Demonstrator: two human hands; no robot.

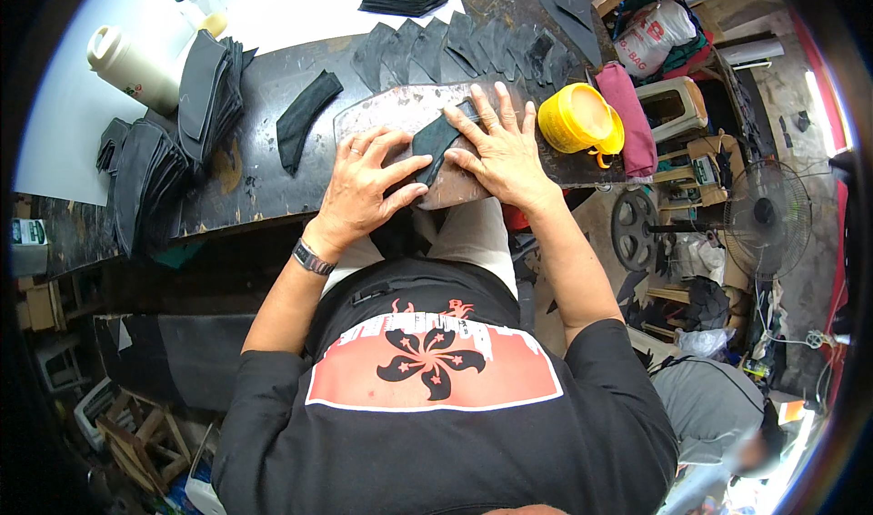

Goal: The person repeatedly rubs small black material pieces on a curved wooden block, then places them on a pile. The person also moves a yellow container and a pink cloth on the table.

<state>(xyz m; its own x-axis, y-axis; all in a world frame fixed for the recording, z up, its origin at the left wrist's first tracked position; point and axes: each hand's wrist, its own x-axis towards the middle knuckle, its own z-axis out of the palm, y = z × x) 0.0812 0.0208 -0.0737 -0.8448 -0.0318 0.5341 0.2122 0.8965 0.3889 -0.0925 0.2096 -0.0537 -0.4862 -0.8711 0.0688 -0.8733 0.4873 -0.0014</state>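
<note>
A curved black piece of leather-like material (435, 142) lies on a clear-edged board (368, 113) at the table's near edge. My left hand (364, 180), wearing a ring, holds the piece's lower edge between thumb and index finger. Flat on the board, with fingers spread, my right hand (500, 156) presses over the piece's right side and hides part of it. One similar curved piece (307, 119) lies alone to the left. Beyond the board runs an overlapping row of black pieces (427, 51). A yellow tub (573, 119) stands just right of my right hand.
Tall stacks of black pieces (207, 96) stand at left, near a cream flask (135, 69) and glass jar (202, 5). Another stack (405, 0) lies on white sheeting. A maroon roll (627, 124) borders the tub. A fan (768, 219) and another person (714, 406) are at right.
</note>
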